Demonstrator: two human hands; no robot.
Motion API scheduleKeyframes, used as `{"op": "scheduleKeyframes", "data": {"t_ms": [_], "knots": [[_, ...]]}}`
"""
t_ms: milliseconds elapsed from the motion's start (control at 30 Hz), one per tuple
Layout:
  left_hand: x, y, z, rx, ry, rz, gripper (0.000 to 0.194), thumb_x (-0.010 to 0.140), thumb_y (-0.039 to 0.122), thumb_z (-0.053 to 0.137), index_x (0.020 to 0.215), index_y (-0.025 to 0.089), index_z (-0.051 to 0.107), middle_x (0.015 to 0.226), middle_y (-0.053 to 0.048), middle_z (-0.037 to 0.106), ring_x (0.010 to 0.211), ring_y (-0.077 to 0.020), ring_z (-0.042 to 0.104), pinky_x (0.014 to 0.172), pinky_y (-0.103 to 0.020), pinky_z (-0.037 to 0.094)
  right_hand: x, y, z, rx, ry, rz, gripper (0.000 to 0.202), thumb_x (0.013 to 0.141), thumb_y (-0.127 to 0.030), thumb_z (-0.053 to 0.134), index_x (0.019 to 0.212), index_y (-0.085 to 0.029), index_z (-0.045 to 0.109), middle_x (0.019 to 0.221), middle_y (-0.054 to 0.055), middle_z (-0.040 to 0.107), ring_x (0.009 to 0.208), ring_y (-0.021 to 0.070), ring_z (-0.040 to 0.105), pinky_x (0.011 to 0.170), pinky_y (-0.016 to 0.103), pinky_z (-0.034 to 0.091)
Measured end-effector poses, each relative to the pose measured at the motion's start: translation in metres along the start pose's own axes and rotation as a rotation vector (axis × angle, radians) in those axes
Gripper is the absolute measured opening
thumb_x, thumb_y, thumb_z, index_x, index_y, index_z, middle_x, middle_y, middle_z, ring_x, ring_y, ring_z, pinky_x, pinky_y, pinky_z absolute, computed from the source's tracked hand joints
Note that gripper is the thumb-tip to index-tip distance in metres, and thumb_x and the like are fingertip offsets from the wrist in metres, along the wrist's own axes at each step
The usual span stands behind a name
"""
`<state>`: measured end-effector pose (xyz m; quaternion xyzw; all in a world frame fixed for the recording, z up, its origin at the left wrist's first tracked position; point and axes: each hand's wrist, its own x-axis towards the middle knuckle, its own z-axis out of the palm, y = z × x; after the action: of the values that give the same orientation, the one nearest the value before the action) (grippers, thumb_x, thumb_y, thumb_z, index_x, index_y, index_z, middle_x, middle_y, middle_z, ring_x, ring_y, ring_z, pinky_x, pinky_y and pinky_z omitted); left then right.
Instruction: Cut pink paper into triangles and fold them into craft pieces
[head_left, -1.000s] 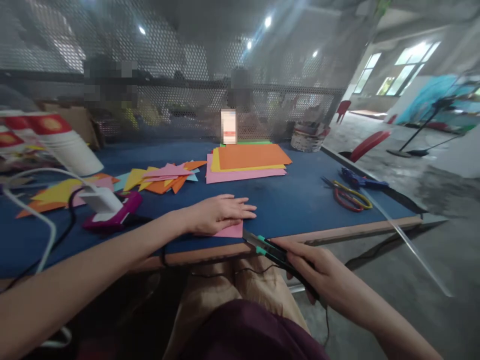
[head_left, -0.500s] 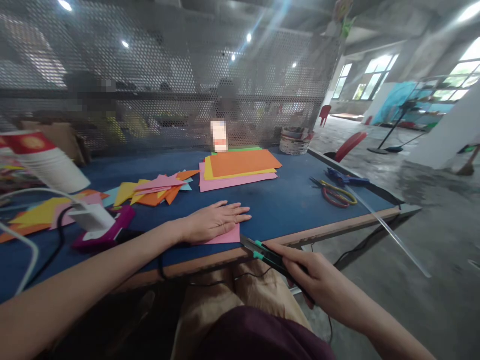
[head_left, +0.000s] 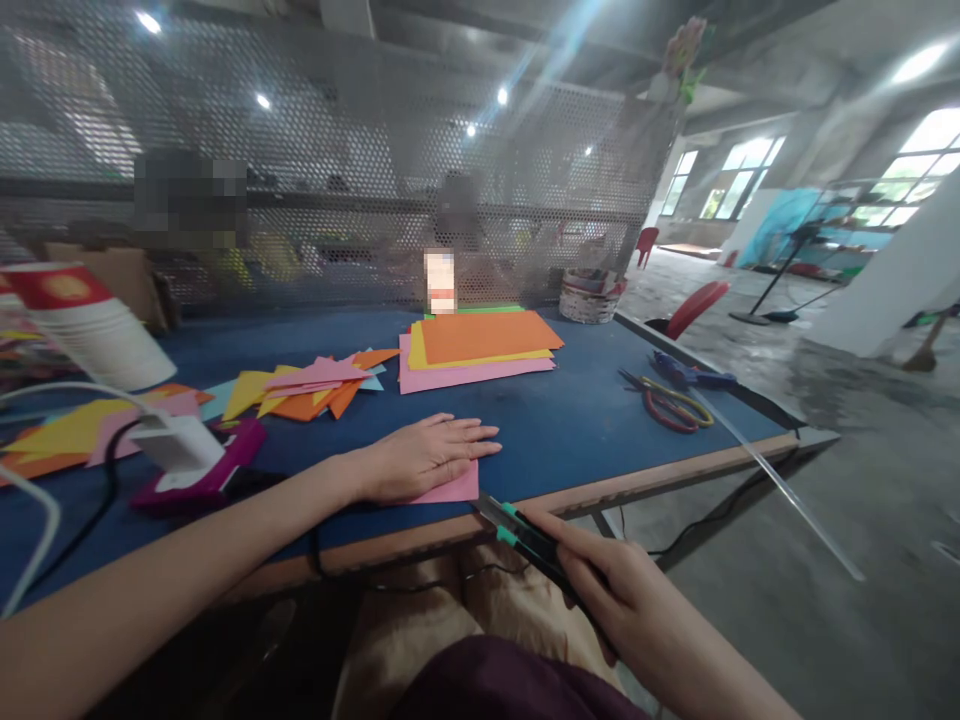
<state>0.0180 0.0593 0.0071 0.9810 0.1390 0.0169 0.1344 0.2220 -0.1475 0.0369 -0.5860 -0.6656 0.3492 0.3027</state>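
Observation:
My left hand (head_left: 429,458) lies flat, fingers stretched out, pressing a pink sheet of paper (head_left: 456,487) onto the blue tabletop near its front edge. Most of that sheet is hidden under the palm. My right hand (head_left: 600,570) is wrapped round a black and green utility knife (head_left: 536,545). The knife's blade points up and left, its tip close to the lower right corner of the pink sheet. Whether the blade touches the paper I cannot tell. Beyond my left hand lies a stack of orange, yellow, pink and green paper (head_left: 487,337).
Loose cut paper pieces (head_left: 319,385) lie at left, near a purple power strip (head_left: 199,470) with a white plug and cables. Stacked paper cups (head_left: 97,330) lean at far left. Scissors (head_left: 671,400), a blue tool (head_left: 690,372) and a wicker basket (head_left: 590,297) are on the right.
My right hand and the knife have shifted slightly left and down, the blade tip sliding along the sheet's lower corner. My left hand stays flat on the paper. The view has tilted slightly.

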Motion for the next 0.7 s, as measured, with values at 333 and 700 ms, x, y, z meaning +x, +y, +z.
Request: {"op": "scheduleKeyframes", "data": {"t_ms": [333, 700], "knots": [[-0.028, 0.005, 0.010, 0.232, 0.202, -0.182, 0.046, 0.100, 0.040, 0.027, 0.139, 0.024, 0.043, 0.146, -0.002, 0.043, 0.134, -0.0192, 0.041, 0.108, -0.038, 0.030, 0.013, 0.006, -0.006, -0.093, -0.024, -0.003, 0.039, 0.098, -0.031, 0.037, 0.135, -0.029, 0.052, 0.115, 0.002, 0.069, 0.103, 0.0181, 0.064, 0.090, 0.030, 0.049], [-0.028, -0.002, 0.004, -0.061, 0.011, -0.078, 0.047, 0.100, 0.046, 0.025, 0.147, 0.040, 0.019, 0.156, 0.005, 0.020, 0.145, -0.0198, 0.016, 0.117, -0.047, 0.009, 0.020, 0.009, -0.006, -0.138, -0.058, -0.015, 0.041, 0.098, -0.031, 0.036, 0.136, -0.026, 0.050, 0.122, 0.004, 0.066, 0.110, 0.0179, 0.062, 0.095, 0.031, 0.046]]}}
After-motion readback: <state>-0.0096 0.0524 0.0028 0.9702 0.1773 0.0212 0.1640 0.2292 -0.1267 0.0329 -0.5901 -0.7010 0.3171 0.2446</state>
